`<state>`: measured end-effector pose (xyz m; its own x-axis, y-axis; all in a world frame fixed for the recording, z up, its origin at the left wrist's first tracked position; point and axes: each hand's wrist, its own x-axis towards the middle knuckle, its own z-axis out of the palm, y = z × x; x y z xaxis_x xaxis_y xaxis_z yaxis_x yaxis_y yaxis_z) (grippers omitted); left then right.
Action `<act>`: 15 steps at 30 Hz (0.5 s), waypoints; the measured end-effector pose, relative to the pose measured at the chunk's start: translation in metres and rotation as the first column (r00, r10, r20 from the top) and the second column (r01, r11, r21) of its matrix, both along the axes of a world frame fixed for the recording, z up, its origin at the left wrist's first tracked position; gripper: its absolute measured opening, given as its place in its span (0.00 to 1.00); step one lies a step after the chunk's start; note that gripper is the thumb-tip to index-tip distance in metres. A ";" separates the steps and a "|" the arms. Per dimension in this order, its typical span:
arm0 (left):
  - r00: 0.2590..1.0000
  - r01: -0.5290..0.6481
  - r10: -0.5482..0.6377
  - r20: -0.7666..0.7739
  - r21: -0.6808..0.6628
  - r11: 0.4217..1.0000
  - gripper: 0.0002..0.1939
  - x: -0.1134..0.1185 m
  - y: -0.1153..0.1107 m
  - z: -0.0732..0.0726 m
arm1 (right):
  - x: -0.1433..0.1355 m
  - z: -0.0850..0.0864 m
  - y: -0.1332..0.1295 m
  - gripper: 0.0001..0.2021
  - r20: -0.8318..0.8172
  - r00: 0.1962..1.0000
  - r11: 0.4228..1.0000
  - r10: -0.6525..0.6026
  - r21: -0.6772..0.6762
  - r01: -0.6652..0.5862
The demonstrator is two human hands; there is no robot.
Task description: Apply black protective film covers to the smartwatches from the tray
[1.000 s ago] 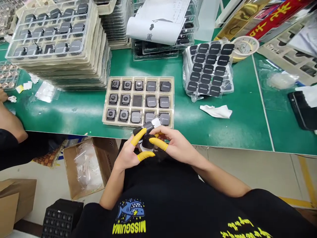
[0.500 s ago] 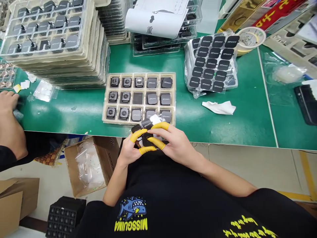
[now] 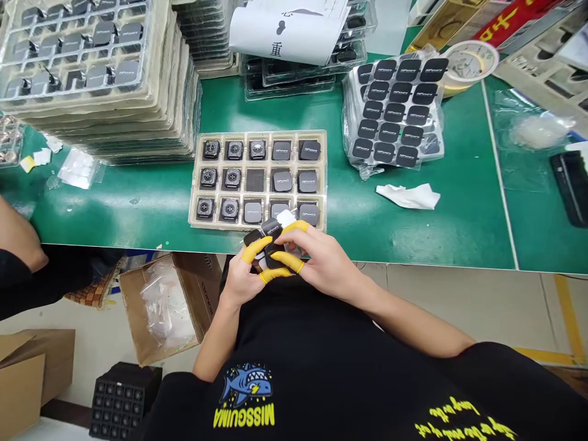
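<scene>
I see the left hand (image 3: 241, 277) curled nearly closed, its yellow-covered thumb and forefinger gripping a glossy black rounded-square piece (image 3: 272, 260), and the right hand (image 3: 324, 260) pinching the same piece, its fingers bent. I make it out near the green tabletop's (image 3: 353, 239) front edge, just before a beige plastic compartment tray (image 3: 220, 225).

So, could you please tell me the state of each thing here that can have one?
left hand: closed on dark pieces
right hand: pinching the same pieces
tray: lying flat, mostly filled
cardboard box: open, clear plastic inside
white tissue: crumpled
label sheets: stacked
tray stack: piled high
tape roll: lying flat
printed paper: curled
</scene>
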<state>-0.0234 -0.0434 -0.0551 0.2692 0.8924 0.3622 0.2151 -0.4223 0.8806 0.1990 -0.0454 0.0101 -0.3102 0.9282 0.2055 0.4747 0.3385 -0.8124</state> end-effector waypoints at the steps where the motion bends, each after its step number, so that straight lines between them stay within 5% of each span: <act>1: 1.000 -0.001 0.001 -0.007 0.008 1.000 0.37 0.000 0.000 0.000 | 0.000 0.000 0.001 0.05 -0.004 1.000 1.000 0.005 0.002 -0.005; 10: 1.000 0.027 -0.027 0.005 0.029 0.999 0.36 -0.002 0.002 0.000 | -0.004 0.006 0.011 0.04 -0.094 0.995 0.999 0.032 0.017 -0.030; 15: 0.999 0.025 -0.020 0.047 -0.100 0.995 0.36 -0.001 0.006 0.004 | 0.012 0.022 0.002 0.05 -0.227 0.972 0.998 0.066 0.014 -0.064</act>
<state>-0.0249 -0.0372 -0.0514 0.2748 0.9188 0.2833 0.1651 -0.3354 0.9275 0.2113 -0.0433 0.0322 -0.3142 0.9061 0.2835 0.2548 0.3681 -0.8942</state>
